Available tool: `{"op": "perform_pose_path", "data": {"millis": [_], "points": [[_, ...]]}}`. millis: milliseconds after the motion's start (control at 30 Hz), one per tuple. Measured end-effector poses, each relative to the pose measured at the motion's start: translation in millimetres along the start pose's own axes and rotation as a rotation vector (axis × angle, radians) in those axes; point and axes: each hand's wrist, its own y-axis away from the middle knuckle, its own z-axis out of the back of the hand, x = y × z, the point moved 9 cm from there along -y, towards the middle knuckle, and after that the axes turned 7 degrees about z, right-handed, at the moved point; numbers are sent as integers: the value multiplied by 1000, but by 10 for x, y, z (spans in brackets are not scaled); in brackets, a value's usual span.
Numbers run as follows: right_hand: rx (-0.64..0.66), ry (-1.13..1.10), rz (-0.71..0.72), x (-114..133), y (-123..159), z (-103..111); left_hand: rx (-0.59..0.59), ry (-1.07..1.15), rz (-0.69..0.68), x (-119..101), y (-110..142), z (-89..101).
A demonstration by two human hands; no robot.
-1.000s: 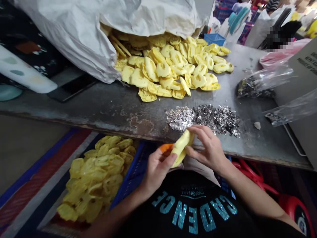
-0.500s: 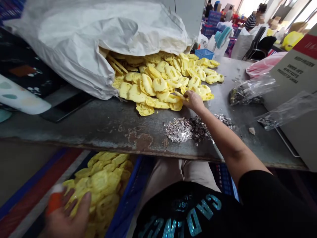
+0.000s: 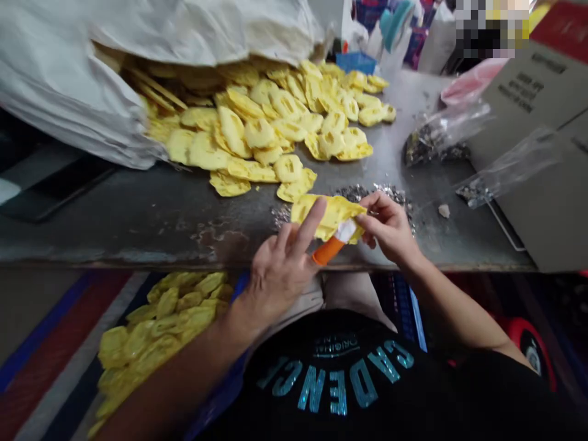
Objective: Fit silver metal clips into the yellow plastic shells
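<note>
Over the table's front edge I hold a yellow moulded piece (image 3: 337, 209), thin and hollow-looking, between both hands. My left hand (image 3: 278, 275) grips its near side with a thumb covered in an orange sleeve with a white tip, while the index finger sticks out across the piece. The fingers of my right hand (image 3: 390, 226) pinch its right end; whether they also hold something small is hidden. Behind the piece lies a heap of small shiny metal parts (image 3: 353, 193), partly covered by it. Several similar yellow pieces (image 3: 261, 131) are piled farther back.
A large white sack (image 3: 184, 30) spills the pile onto the dark table (image 3: 138, 226). A crate or bag below left contains more yellow pieces (image 3: 151, 331). Right of me are a carton (image 3: 528, 159) and clear bags of metal parts (image 3: 432, 138). A blue basket (image 3: 356, 62) stands behind.
My right hand has brought a yellow piece from the pile toward me. My left hand has come up from above the lower yellow pieces and taken hold of it. The view has shifted.
</note>
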Motion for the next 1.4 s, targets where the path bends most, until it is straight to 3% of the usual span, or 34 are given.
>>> {"op": "perform_pose_path", "data": {"millis": [133, 233, 300, 400, 467, 567, 733, 900, 1000, 1100, 1267, 1400], "points": [[150, -314, -67, 7, 693, -352, 159, -361, -17, -178, 57, -240], [317, -254, -44, -8, 1035, -359, 178, -257, 70, -95, 291, -245], [294, 51, 60, -27, 1125, -96, 139, 2, 285, 81, 453, -193], [46, 658, 201, -21, 1090, 490, 150, 445, 618, 303, 683, -285], [-27, 914, 209, -66, 999, 713, 181, 639, 698, 329, 748, -380], [-47, 1082, 206, -148, 801, 805, 177, 758, 703, 381, 764, -432], [34, 1225, 170, -251, 605, 672, 227, 856, 663, 534, 780, -508], [159, 1065, 217, -154, 780, 588, 340, 921, 637, 604, 782, -631], [88, 931, 200, -54, 859, 719, 347, 960, 654, 614, 762, -686], [2, 1046, 179, -37, 786, 826, 311, 998, 681, 614, 739, -710], [187, 1314, 203, -155, 554, 641, 324, 1028, 611, 562, 730, -703], [229, 1151, 221, -48, 580, 606, 331, 1051, 627, 594, 772, -709]]}}
